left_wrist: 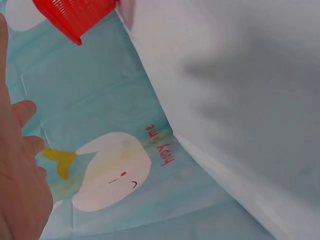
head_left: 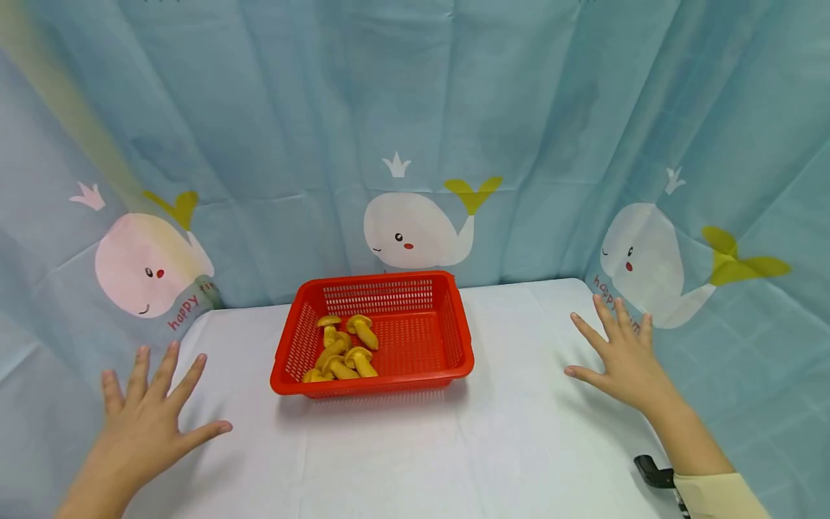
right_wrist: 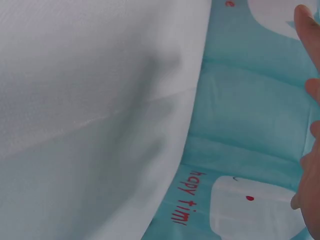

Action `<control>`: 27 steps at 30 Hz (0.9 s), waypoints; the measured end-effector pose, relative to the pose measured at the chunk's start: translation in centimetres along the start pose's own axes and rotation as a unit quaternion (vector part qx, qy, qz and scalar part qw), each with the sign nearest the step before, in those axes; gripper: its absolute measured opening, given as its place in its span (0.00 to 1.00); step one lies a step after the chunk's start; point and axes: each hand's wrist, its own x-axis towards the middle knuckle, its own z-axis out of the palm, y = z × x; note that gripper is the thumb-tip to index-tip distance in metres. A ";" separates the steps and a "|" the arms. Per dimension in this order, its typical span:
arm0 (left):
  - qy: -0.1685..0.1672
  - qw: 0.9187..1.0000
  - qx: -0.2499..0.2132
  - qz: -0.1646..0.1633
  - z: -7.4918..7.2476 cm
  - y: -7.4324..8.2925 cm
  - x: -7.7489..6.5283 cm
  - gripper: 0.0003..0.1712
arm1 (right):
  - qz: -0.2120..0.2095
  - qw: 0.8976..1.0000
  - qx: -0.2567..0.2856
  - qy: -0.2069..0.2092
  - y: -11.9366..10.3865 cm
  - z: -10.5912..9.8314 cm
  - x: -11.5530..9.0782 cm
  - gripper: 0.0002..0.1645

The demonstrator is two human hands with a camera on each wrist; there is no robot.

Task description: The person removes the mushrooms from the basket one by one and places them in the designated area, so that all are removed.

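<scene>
Red basket (head_left: 415, 339), one, perforated, on the white surface (head_left: 506, 432) near its far edge; yellow-brown mushrooms (head_left: 334, 350), several, clustered in the basket's left part, some overlapping; left hand (head_left: 144, 427), at the surface's left side, grip wide, fingers and thumb spread, well apart from the basket; right hand (head_left: 624, 366), at the right side, grip likewise wide, fingers splayed, pale sleeve (head_left: 716, 496) behind the wrist; blue curtain (head_left: 519, 108), whale-printed, standing behind the surface and along both sides.

Basket (head_left: 408, 339) red, mesh-patterned; mushrooms (head_left: 335, 350) mustard yellow. Curtain (head_left: 402, 94) blue, printed with white, yellow-tailed whales (head_left: 418, 231) and red lettering (head_left: 184, 311). Tabletop (head_left: 415, 454) white.
</scene>
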 end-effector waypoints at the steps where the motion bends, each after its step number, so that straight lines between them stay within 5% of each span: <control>1: 0.004 1.000 -0.008 0.003 0.0 0.0 0.0 0.72 | 0.000 1.000 0.002 0.001 0.0 0.1 0.0 0.62; 17: 0.033 0.996 -0.089 0.005 0.7 1.6 0.7 0.74 | 0.005 1.000 0.030 0.007 -0.9 -0.3 0.6 0.61; 27: 0.039 0.983 -0.177 -0.005 1.8 3.1 1.3 0.73 | 0.013 0.999 0.051 0.010 -1.5 -0.2 1.0 0.61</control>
